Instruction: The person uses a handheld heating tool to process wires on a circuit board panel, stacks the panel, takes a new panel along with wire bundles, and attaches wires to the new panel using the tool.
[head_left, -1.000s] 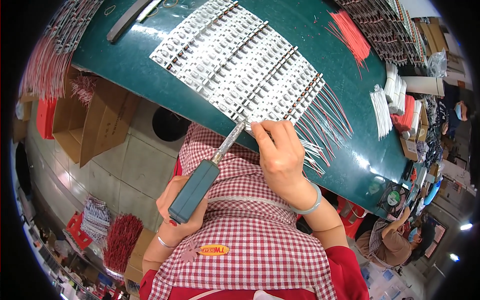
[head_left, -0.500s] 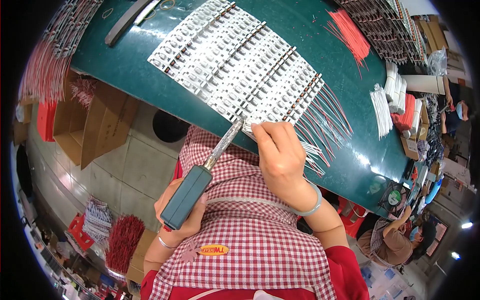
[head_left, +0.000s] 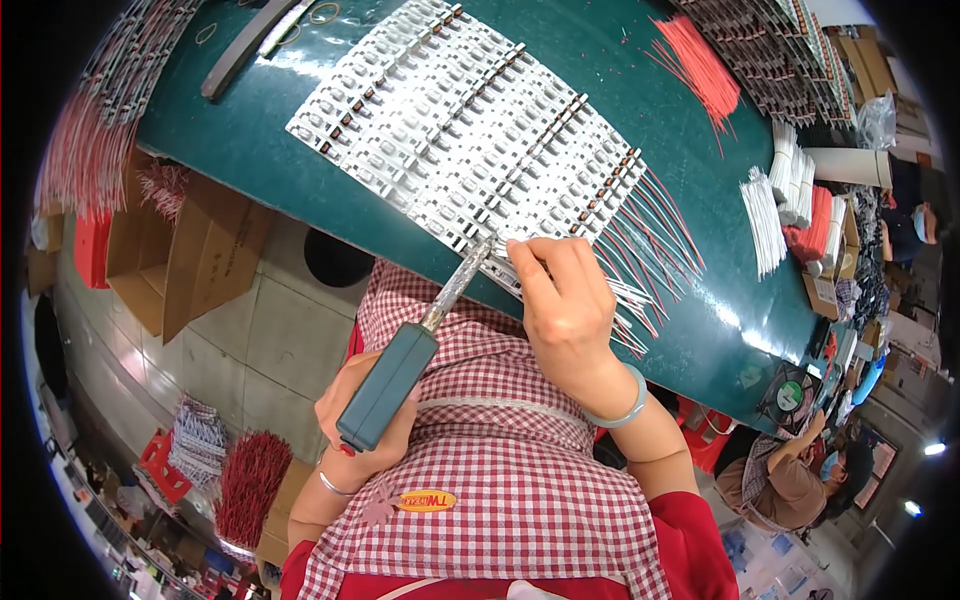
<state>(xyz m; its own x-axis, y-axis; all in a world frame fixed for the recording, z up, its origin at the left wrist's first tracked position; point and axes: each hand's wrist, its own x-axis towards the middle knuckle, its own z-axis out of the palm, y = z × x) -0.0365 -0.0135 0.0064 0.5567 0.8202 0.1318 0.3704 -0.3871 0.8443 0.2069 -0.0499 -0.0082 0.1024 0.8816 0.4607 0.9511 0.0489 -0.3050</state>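
Note:
My left hand (head_left: 341,398) is closed around the dark green handle of a soldering gun (head_left: 390,385). Its long metal barrel points up and to the right, with the tip at the near edge of a white panel of small circuit boards (head_left: 440,130). Just right of that tip, my right hand (head_left: 565,310) is closed in a pinch at the panel's edge. White wires (head_left: 628,292) come out from beside this hand, though the exact spot between the fingertips is hard to see. Red and white wires (head_left: 655,225) fan out from the panel's right end.
The panel lies on a green table (head_left: 720,290). Loose red wires (head_left: 697,70), white wire bundles (head_left: 762,220) and a small fan (head_left: 790,392) are on the right. A dark bar (head_left: 250,45) lies at the far left. A cardboard box (head_left: 205,240) stands beside the table; another person (head_left: 790,480) sits right.
The soldering gun and my left hand have shifted slightly right and upward. The panel has slid a little to the left. My right hand stays pinched at nearly the same place.

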